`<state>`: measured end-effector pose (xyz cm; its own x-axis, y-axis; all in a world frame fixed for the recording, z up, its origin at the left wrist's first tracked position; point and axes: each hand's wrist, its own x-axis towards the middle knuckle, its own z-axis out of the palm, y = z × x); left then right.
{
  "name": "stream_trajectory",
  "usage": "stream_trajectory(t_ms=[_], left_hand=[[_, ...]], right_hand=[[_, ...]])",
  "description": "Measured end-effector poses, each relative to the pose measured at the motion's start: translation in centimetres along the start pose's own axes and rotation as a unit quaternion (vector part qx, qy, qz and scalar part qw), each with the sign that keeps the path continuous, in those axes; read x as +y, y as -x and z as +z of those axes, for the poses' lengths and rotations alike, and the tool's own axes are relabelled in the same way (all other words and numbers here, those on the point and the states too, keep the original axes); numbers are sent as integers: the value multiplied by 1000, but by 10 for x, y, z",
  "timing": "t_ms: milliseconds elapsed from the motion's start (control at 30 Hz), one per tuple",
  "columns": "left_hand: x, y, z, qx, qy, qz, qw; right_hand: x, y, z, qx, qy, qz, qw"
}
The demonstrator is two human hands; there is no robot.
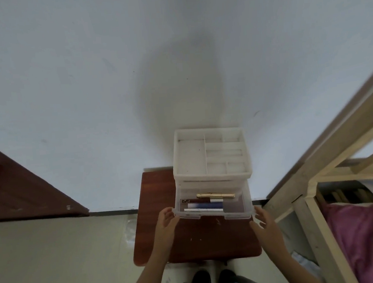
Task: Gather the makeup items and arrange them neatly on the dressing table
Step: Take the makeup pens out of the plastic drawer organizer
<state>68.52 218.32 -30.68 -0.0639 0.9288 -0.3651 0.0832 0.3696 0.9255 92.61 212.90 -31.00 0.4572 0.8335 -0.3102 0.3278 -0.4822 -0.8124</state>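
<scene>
Four tubes point(205, 205) in one drawer point(211, 217); left fingers point(169, 213) grip it, right fingers point(260, 213) spread.

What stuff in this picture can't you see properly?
Head view:
- Writing on the tubes in the drawer: too small, blurred.
- Drawer's back: hidden under the organiser's top tray.
- Pink bedding: cut off by the right edge.
- Whether the right hand touches the drawer: blurred.

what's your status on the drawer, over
Status: left hand grips drawer at its left front corner; right hand open beside right corner. Drawer pulled out, makeup tubes inside. Nothing blocking it.
</scene>
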Motion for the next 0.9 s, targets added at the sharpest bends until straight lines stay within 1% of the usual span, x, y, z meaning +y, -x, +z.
stream_trajectory(t_ms=[167,367,433,500,533,567,633,700,733,833,900], left_hand=[[-1,-6,-4,3,-42,13,999],[-3,-9,-5,21,-88,19,996],[-4,-11,-4,27,-110,23,993],[-4,-12,-4,44,-139,36,989],[-3,-13,-4,55,-157,46,985],[-2,-14,-4,68,-170,55,981],[5,-16,-3,82,-179,72,978],[10,-18,0,80,-185,77,976],[11,-19,1,78,-189,79,976],[9,-19,3,68,-193,73,976],[7,-18,4,60,-194,61,977]], right_hand=[[-2,-8,-7,-10,23,-3,1000],[-3,-12,-10,-16,76,-26,997],[-6,-19,-10,11,114,-37,993],[-20,-28,-9,41,152,-88,984],[-30,-32,-8,39,167,-126,977],[-43,-36,-6,17,182,-159,970],[-67,-45,4,-69,223,-202,951],[-81,-57,16,-151,273,-206,928],[-85,-64,22,-178,300,-198,916],[-85,-77,36,-219,374,-182,883],[-83,-80,44,-236,416,-189,857]])
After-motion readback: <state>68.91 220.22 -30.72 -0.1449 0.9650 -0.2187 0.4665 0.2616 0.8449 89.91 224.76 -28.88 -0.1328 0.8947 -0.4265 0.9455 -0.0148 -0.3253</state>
